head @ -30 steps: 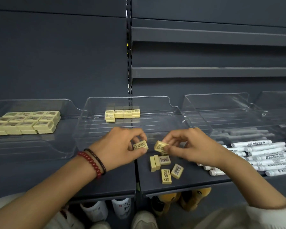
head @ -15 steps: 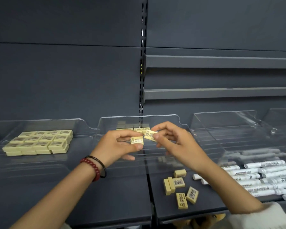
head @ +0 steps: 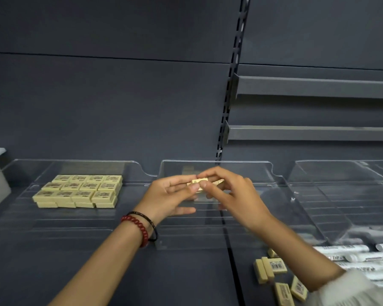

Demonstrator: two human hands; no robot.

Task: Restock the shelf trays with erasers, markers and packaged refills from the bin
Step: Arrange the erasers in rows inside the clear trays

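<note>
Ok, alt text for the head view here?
The left hand and right hand pinch erasers over the middle tray. The left tray holds stacked erasers; loose erasers and markers lie at lower right.

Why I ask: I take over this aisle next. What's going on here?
A person is restocking a shelf. The left hand and right hand meet over the back of the middle clear tray, together pinching small yellow erasers that are not yet released. The left tray already holds a neat block of erasers. More loose erasers lie on the shelf by the right forearm, next to white markers.
</note>
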